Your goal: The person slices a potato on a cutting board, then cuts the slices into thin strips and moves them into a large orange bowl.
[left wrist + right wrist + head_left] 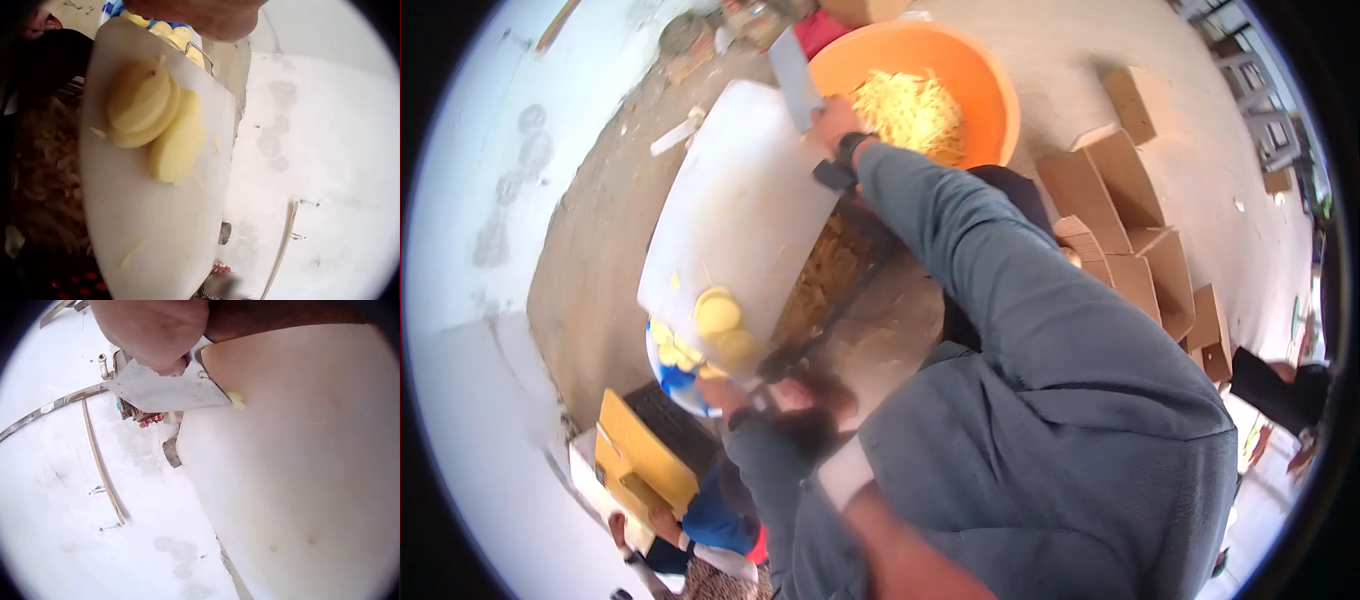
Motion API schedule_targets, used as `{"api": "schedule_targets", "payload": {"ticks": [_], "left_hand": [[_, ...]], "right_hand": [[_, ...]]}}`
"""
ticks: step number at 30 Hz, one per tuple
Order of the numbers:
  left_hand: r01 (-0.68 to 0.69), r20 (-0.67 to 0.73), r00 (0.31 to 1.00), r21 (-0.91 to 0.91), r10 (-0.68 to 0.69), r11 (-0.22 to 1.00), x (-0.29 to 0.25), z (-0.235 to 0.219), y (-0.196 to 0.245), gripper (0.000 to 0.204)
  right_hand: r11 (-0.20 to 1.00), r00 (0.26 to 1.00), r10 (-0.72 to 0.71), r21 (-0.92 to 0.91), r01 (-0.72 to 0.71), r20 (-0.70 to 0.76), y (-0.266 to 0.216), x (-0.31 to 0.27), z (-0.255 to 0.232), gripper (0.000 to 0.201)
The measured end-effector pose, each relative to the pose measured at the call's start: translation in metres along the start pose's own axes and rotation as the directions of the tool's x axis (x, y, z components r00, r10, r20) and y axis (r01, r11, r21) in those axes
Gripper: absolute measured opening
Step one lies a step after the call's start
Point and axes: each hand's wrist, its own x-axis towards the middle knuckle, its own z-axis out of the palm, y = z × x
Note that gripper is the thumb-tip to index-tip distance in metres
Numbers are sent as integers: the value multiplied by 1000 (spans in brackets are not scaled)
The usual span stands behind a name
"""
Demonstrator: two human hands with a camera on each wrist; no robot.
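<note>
My right hand (835, 122) grips a cleaver (796, 80) at the far end of a white cutting board (740, 190), beside an orange tub (990, 90) heaped with potato shreds (910, 112). In the right wrist view, a bit of potato (237, 400) lies by the blade's edge. Cut, peeled potatoes (178, 137) lie on the board's near end. My left hand (722, 395), blurred, is at a blue and white basin (672, 378) of peeled potatoes (668, 350). The left wrist view shows only part of this hand, its fingertips hidden; I cannot tell whether it holds anything.
Below the board is a dark crate (830, 270) of peelings. Open cardboard boxes (1115, 190) stand on the right. Another person's hand (665, 525) is near a yellow board (640, 455) at lower left. A pale wall (480, 180) runs along the left.
</note>
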Motion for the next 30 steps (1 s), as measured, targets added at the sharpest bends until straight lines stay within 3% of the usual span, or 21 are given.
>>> {"api": "schedule_targets", "payload": {"ticks": [1, 2, 3, 4, 5, 6, 7, 8, 10, 12, 13, 16, 18, 20, 21, 22, 24, 26, 28, 29, 30], "left_hand": [[-5, 70, 997, 202, -9, 979, 14, 33, 7, 73], [-43, 79, 997, 217, 26, 975, 7, 18, 17, 68], [-124, 109, 990, 337, 93, 933, -9, -16, 21, 58], [-156, 51, 988, 170, 149, 973, 1, -13, 18, 55], [-9, -15, 1000, -196, 6, 981, 25, 27, 23, 51], [-295, -516, 842, -683, -157, 668, 57, 106, 33, 49], [-348, -381, 893, -922, -240, 171, 62, 108, 38, 44], [-322, -236, 937, -867, -256, -380, 61, 103, 48, 41], [-38, 143, 970, -711, -198, -702, 17, 1, 42, 40], [-18, 278, 930, -617, -239, -787, 19, -3, 49, 42], [-15, 383, 890, -518, -247, -855, 20, -3, 51, 44], [89, 547, 782, -572, -299, -815, 11, -22, 52, 51], [189, 626, 707, -616, -329, -765, -16, -63, 49, 55], [243, 602, 738, -659, -306, -711, -30, -69, 48, 52], [204, 190, 863, -979, -468, -22, -12, 9, 59, 49], [210, 199, 861, -977, -469, -28, -20, -6, 57, 49], [225, 535, 780, -724, -325, -652, -38, -45, 54, 45], [152, 488, 797, -734, -357, -662, -36, -31, 62, 45], [151, 426, 796, -827, -429, -541, -25, -8, 66, 49], [277, 474, 817, -823, -330, -496, -24, -10, 57, 56], [280, 479, 814, -819, -329, -500, -30, -13, 60, 56]], "right_hand": [[1000, 1000, 3, 26, -2, -23, 3, 1, 1, 33], [996, 996, -86, -14, 86, -18, 13, 9, 7, 32], [998, 999, -38, -40, 38, -7, 12, 11, 7, 31], [998, 999, -46, -35, 46, 6, 16, 14, 9, 33], [983, 995, -94, -158, 96, 20, 28, 27, 18, 34], [988, 993, -62, -134, 75, 96, 38, 37, 24, 35], [976, 976, -121, -159, 150, 180, 48, 45, 24, 36], [958, 950, -176, -177, 226, 259, 52, 49, 21, 38], [834, 895, -396, -328, 444, 204, 48, 46, 15, 41], [957, 959, -251, -115, 267, 134, 54, 47, 17, 46], [954, 953, -262, -111, 280, 154, 55, 47, 17, 46], [949, 960, -275, -147, 281, 60, 39, 34, -1, 49], [989, 963, 146, -62, -136, 226, 28, 19, -14, 47], [970, 944, 239, -101, -221, 226, 31, 8, -22, 49], [942, 920, 331, -134, -308, 211, 33, 6, -26, 50], [943, 920, 328, -140, -303, 215, 41, 6, -29, 50], [928, 970, 218, -332, -170, 112, 57, 5, -33, 54], [919, 974, 203, -363, -152, 106, 57, -4, -39, 57], [931, 964, 259, -282, -233, 58, 45, -15, -44, 56], [931, 965, 253, -286, -226, 63, 41, -14, -43, 56], [922, 986, 149, -371, -113, 71, 38, -12, -42, 51]]}}
